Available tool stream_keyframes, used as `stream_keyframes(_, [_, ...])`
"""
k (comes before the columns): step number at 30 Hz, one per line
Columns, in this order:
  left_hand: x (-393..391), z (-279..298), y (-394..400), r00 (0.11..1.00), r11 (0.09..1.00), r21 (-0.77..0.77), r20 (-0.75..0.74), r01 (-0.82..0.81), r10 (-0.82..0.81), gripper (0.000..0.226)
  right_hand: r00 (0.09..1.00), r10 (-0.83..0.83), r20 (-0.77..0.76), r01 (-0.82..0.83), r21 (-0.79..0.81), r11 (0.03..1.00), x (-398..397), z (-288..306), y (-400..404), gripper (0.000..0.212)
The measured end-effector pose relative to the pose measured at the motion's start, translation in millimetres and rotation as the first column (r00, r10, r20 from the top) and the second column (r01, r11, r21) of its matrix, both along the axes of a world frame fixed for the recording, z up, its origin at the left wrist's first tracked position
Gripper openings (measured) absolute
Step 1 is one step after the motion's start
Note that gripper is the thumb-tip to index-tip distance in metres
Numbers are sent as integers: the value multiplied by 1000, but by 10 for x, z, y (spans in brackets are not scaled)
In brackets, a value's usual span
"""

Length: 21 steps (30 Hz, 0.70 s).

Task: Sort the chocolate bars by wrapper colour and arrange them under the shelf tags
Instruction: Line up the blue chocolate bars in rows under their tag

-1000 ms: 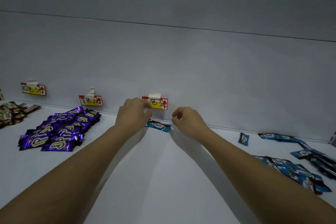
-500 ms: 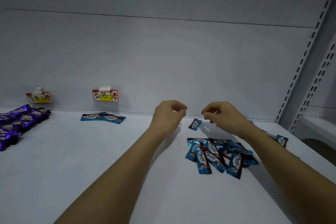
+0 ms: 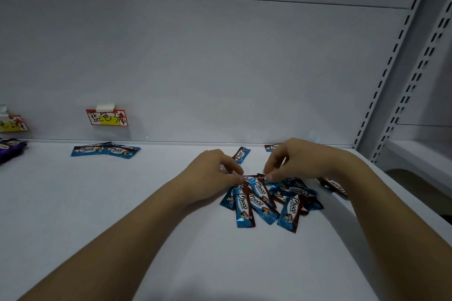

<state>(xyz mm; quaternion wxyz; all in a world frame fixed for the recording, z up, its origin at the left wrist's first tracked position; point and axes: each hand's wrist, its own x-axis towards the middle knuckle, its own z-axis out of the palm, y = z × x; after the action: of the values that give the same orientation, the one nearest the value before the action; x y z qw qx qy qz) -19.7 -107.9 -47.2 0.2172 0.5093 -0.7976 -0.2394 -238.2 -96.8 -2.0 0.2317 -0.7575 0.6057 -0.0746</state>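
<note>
Blue-wrapped Choco bar [image 3: 254, 176] pinched at either end by left hand [image 3: 215, 170] and right hand [image 3: 297, 159] above the heap [image 3: 266, 200]

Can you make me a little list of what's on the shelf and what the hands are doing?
left hand: pinching one end of a bar on the pile
right hand: pinching its other end
blue pile: loose heap under the hands
placed blue bars: two, under the shelf tag
purple bars: far left edge
single blue bar: lying behind the hands

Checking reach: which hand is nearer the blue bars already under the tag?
Left. The left hand sits right of the placed blue bars; the right hand is farther right.
</note>
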Motion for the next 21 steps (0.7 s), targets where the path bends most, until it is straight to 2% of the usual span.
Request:
stream_keyframes(2, [-22, -1, 5, 1000, 999, 35, -16, -8, 9, 2, 999, -6, -33, 7, 28, 1000, 17, -9, 4, 13])
stream_keyframes(6, [16, -3, -13, 986, 995, 102, -165, -20, 37, 7, 1000, -18, -26, 18, -2, 1000, 59, -33, -8, 17])
stream_keyframes(10, [59, 13, -37, 933, 987, 128, -333, -101, 139, 10, 983, -82, 165, 100, -107, 989, 68, -56, -48, 18])
stream_keyframes(13, [100, 13, -60, 886, 975, 128, -410, -181, 218, 10, 932, -152, 330, 221, -184, 958, 90, -74, -74, 20])
stream_keyframes(14, [107, 19, -60, 874, 971, 129, -423, -202, 238, 10, 903, -177, 392, 262, -175, 949, 101, -80, -77, 20])
stream_keyframes(17, [119, 32, -58, 822, 955, 185, -488, -230, 293, 28, 823, -238, 516, 328, -88, 941, 162, -112, -82, 18])
stream_keyframes(21, [154, 67, -76, 741, 941, 258, -584, -217, 331, 17, 814, -275, 511, 336, -28, 942, 257, -149, -90, 17])
